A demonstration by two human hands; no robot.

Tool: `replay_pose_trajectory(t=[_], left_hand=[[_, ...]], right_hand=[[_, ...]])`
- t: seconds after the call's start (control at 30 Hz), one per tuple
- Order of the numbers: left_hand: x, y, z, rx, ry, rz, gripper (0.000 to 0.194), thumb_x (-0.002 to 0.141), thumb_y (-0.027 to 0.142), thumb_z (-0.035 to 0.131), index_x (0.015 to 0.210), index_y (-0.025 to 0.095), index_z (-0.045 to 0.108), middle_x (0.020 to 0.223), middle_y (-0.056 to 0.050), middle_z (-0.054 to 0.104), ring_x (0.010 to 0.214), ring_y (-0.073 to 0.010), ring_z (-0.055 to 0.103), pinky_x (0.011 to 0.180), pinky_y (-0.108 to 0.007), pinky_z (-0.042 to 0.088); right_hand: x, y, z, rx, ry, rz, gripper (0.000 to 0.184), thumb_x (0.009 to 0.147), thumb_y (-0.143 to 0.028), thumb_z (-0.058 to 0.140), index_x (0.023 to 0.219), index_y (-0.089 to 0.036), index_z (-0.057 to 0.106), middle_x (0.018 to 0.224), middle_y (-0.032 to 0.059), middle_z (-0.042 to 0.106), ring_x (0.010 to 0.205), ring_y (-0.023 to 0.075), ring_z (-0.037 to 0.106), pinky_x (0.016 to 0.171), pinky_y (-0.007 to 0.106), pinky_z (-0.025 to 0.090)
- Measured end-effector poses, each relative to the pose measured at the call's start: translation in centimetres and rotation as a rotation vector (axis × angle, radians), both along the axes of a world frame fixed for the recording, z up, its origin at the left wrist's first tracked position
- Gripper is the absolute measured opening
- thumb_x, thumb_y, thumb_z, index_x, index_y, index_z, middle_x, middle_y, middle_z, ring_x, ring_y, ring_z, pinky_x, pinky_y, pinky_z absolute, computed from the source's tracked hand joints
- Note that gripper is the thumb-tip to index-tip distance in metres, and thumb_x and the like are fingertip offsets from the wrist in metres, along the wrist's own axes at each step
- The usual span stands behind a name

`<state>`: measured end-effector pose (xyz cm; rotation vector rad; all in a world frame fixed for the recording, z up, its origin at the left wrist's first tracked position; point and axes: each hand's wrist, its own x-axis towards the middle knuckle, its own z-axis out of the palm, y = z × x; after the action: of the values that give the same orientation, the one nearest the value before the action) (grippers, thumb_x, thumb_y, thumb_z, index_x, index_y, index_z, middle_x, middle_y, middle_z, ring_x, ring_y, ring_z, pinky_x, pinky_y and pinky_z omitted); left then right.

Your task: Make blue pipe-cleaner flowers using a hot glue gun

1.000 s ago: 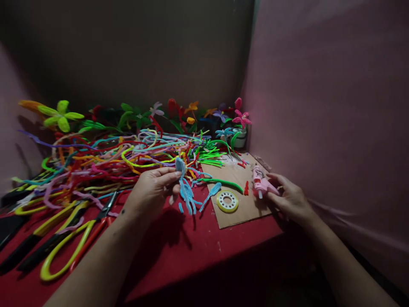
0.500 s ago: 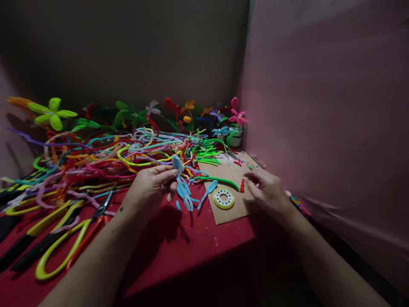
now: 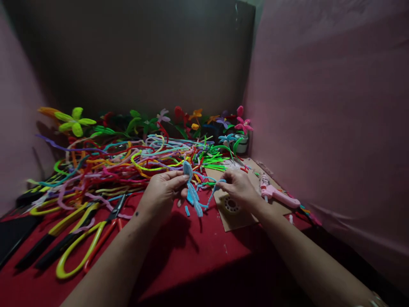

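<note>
My left hand point(image 3: 164, 187) pinches a light blue pipe-cleaner petal point(image 3: 188, 169) between thumb and fingers. More blue pipe-cleaner petals point(image 3: 194, 199) lie just below it, and I cannot tell whether they are joined to it. To the right, my right hand point(image 3: 239, 185) is closed on another blue pipe-cleaner petal point(image 3: 220, 182), whose thin stem hangs down to the left. Under that hand, a tape roll point(image 3: 230, 204) sits in shadow on a cardboard sheet point(image 3: 234, 224). A pink glue gun point(image 3: 277, 195) rests at the cardboard's right side.
A tangled heap of coloured pipe cleaners point(image 3: 108, 164) covers the back left. Yellow-handled scissors point(image 3: 81, 247) and pliers point(image 3: 60, 226) lie at the left on the red cloth point(image 3: 191, 260). Finished pipe-cleaner flowers point(image 3: 75, 122) stand along the wall. A pink sheet point(image 3: 329, 128) hangs at the right.
My right hand let go of the glue gun, moved left across the cardboard and picked up the loose blue petal beside the tape roll. My left hand keeps its hold.
</note>
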<state>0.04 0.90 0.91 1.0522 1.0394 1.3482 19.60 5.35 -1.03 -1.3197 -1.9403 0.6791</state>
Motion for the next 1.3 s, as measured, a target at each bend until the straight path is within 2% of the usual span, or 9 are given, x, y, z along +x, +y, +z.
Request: replay_pose_trajectory(t=[0.1,0.17,0.23,0.37,0.5,0.6,0.77,1.1,1.3], left_hand=[[-0.1,-0.2,0.1,0.017,-0.010,0.004,0.014,0.065,0.023,0.066,0.070,0.012,0.059,0.044,0.004,0.051,0.033,-0.0060,0.042,0.030,-0.017,0.032],[-0.1,-0.2,0.2,0.028,-0.010,0.008,0.015,0.065,0.024,0.066,0.070,0.012,0.059,0.043,0.004,0.050,0.032,-0.0055,0.041,0.031,-0.017,0.031],[-0.2,-0.2,0.1,0.042,-0.005,0.013,0.015,0.066,0.025,0.065,0.070,0.012,0.059,0.044,0.004,0.050,0.032,-0.0053,0.040,0.031,-0.017,0.031],[-0.2,-0.2,0.0,0.069,0.030,0.044,0.015,0.067,0.027,0.063,0.069,0.012,0.059,0.043,0.004,0.050,0.032,-0.0054,0.039,0.031,-0.017,0.029],[0.1,-0.3,0.1,0.044,0.113,0.107,0.017,0.066,0.029,0.063,0.067,0.012,0.059,0.039,0.004,0.048,0.031,-0.0059,0.036,0.030,-0.017,0.027],[0.4,-0.5,0.4,0.022,0.206,0.138,0.017,0.067,0.029,0.061,0.065,0.012,0.059,0.037,0.003,0.049,0.029,-0.0059,0.035,0.029,-0.017,0.026],[0.9,-0.9,0.8,0.014,0.339,0.161,0.016,0.068,0.028,0.060,0.063,0.013,0.059,0.038,0.003,0.050,0.029,-0.0063,0.036,0.029,-0.017,0.026],[1.3,-1.0,1.1,0.001,0.401,0.224,0.014,0.067,0.026,0.060,0.061,0.014,0.060,0.038,0.003,0.049,0.029,-0.0061,0.036,0.029,-0.017,0.024],[1.2,-1.0,1.0,0.009,0.477,0.236,0.012,0.068,0.021,0.056,0.060,0.014,0.060,0.038,0.004,0.049,0.029,-0.0060,0.037,0.030,-0.017,0.026]], right_hand=[[0.0,0.1,1.3,-0.244,0.489,0.215,0.018,0.068,-0.029,0.065,0.070,-0.014,0.055,0.056,-0.0002,0.058,0.048,0.0123,0.055,0.045,0.023,0.038],[-0.4,0.2,2.2,-0.288,0.649,0.315,0.019,0.065,-0.028,0.068,0.073,-0.013,0.058,0.055,-0.0028,0.056,0.043,0.0078,0.048,0.042,0.020,0.033],[-1.2,0.5,2.8,-0.261,0.698,0.355,0.019,0.067,-0.028,0.067,0.075,-0.012,0.062,0.054,-0.0045,0.052,0.041,0.0043,0.041,0.041,0.019,0.029],[-3.3,0.8,3.4,-0.186,0.659,0.373,0.022,0.072,-0.033,0.063,0.069,-0.011,0.060,0.052,-0.0056,0.045,0.044,0.0036,0.034,0.043,0.020,0.025],[-4.6,0.6,3.3,-0.140,0.690,0.331,0.024,0.065,-0.032,0.069,0.074,-0.014,0.055,0.056,-0.0067,0.047,0.046,0.0046,0.038,0.044,0.019,0.029],[-4.7,0.4,2.8,-0.106,0.696,0.272,0.024,0.065,-0.031,0.069,0.073,-0.015,0.053,0.058,-0.0056,0.050,0.048,0.0057,0.041,0.046,0.019,0.034],[-4.5,-0.1,2.3,0.008,0.543,0.250,0.020,0.074,-0.032,0.059,0.072,-0.012,0.061,0.060,-0.0015,0.052,0.053,0.0078,0.043,0.050,0.021,0.036],[-4.7,-0.5,1.8,0.184,0.417,0.149,0.019,0.076,-0.028,0.056,0.075,-0.012,0.066,0.064,0.0016,0.058,0.057,0.0103,0.049,0.053,0.021,0.039],[-4.9,-0.5,1.5,0.210,0.395,0.142,0.019,0.076,-0.027,0.055,0.076,-0.012,0.067,0.065,0.0031,0.061,0.058,0.0114,0.051,0.054,0.022,0.040]])
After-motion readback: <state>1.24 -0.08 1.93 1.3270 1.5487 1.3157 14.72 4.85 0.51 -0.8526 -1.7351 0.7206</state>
